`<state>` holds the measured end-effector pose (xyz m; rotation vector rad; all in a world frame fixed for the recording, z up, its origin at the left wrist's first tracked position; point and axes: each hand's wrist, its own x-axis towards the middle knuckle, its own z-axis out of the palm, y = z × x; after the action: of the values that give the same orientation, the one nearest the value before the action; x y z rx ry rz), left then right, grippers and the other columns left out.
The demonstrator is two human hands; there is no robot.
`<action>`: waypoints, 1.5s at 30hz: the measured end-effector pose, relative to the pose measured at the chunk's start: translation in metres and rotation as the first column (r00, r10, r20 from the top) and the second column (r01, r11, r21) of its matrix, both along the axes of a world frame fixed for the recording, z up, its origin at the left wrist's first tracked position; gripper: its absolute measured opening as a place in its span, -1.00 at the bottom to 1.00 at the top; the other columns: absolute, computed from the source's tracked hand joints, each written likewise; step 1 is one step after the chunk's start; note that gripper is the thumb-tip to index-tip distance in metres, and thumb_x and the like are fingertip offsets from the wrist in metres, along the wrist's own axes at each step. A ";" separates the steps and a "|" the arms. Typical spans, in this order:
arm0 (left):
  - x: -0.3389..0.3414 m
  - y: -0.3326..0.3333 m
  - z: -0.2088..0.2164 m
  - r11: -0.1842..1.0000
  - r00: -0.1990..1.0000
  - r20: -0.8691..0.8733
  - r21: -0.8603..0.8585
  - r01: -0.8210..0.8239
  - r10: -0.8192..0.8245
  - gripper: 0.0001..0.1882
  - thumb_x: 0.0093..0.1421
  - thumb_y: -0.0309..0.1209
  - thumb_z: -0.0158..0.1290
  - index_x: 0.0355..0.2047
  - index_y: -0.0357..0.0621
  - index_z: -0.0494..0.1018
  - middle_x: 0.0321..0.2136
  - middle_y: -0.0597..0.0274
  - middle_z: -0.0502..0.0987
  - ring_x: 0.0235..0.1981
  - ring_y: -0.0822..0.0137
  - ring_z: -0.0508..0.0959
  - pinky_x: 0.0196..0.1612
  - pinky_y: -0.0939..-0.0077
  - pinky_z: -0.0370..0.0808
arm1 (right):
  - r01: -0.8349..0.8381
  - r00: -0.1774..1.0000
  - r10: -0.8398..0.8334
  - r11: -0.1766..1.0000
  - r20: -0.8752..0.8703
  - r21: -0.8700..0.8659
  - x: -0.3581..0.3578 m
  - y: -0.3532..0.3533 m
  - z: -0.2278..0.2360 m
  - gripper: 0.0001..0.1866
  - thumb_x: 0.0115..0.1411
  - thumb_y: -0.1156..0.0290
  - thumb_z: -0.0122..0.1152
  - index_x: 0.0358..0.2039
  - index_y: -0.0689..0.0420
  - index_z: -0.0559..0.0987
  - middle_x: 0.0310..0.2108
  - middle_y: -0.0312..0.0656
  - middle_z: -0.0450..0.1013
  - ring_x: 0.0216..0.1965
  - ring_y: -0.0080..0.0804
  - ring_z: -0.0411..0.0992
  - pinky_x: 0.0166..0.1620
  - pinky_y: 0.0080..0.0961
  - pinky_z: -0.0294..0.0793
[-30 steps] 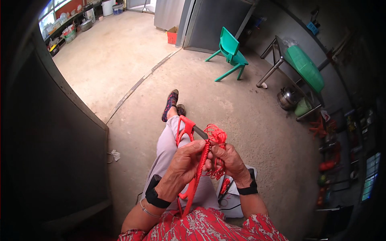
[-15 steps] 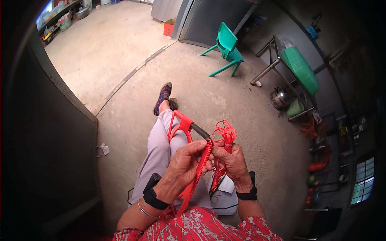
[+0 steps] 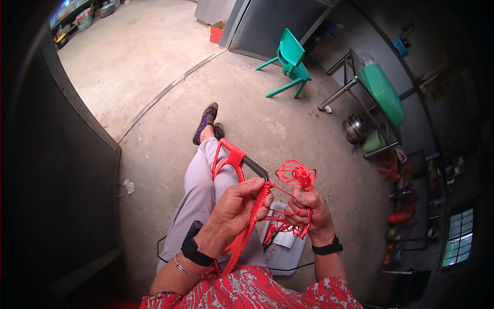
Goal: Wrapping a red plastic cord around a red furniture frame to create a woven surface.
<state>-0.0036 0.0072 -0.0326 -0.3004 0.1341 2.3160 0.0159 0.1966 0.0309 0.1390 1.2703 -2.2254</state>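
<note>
A frame lies across my lap, its dark bare bar showing near the top corner and its other sides covered in red cord. My left hand is closed on the cord-wrapped edge, thumb and fingers pinching it just below the dark corner. To the right, my right hand is closed round a looped bundle of red cord. Loops stick out above the fist and hang below it. A strand stretches from the bundle to the wrapped corner.
A pale tray with white paper and red pieces is beside my legs. Ahead stands a green chair. Further right, a metal-legged table bears a green object, with a metal pot beneath. A dark door panel is at left.
My right hand has moved right and slightly down, away from the wrapped corner, with the cord bundle. The strand between them now shows stretched out. My left hand keeps its grip.
</note>
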 end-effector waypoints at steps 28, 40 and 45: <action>0.013 -0.029 0.021 0.189 0.501 -0.754 -0.468 -0.863 0.424 -0.46 0.16 -0.41 0.09 0.14 -0.16 0.20 -0.02 0.18 0.35 -0.14 0.43 0.44 -0.21 0.55 0.46 | 0.602 0.107 0.860 0.343 -0.499 0.721 -0.089 -0.082 0.037 -0.88 0.08 0.40 0.14 -0.32 0.03 0.52 -0.41 -0.27 0.37 -0.23 -0.35 0.34 -0.16 -0.38 0.18; 0.004 -0.033 0.005 0.385 0.713 -0.615 -0.601 -0.700 0.337 -0.85 0.13 -0.53 0.07 -0.28 -0.33 0.47 -0.57 0.26 0.52 -0.66 0.53 0.43 -0.67 0.71 0.29 | 0.454 0.647 0.179 0.690 -0.741 0.563 -0.064 -0.059 0.007 -0.79 0.08 0.40 0.21 -0.26 0.15 0.52 -0.35 -0.26 0.49 -0.23 -0.44 0.44 -0.10 -0.49 0.38; 0.011 -0.025 0.000 0.365 0.706 -0.669 -0.612 -0.701 0.235 -0.86 0.11 -0.56 0.08 -0.29 -0.30 0.50 -0.62 0.33 0.48 -0.69 0.60 0.38 -0.71 0.74 0.26 | 0.297 0.710 0.180 0.800 -0.681 0.521 -0.038 -0.059 -0.043 -0.81 0.09 0.54 0.22 -0.24 0.17 0.54 -0.36 -0.29 0.48 -0.28 -0.60 0.40 -0.17 -0.62 0.39</action>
<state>0.0073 -0.0175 -0.0324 -0.2377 1.7266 2.6891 -0.0222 0.1375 -0.0117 -0.5122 2.4160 -1.8689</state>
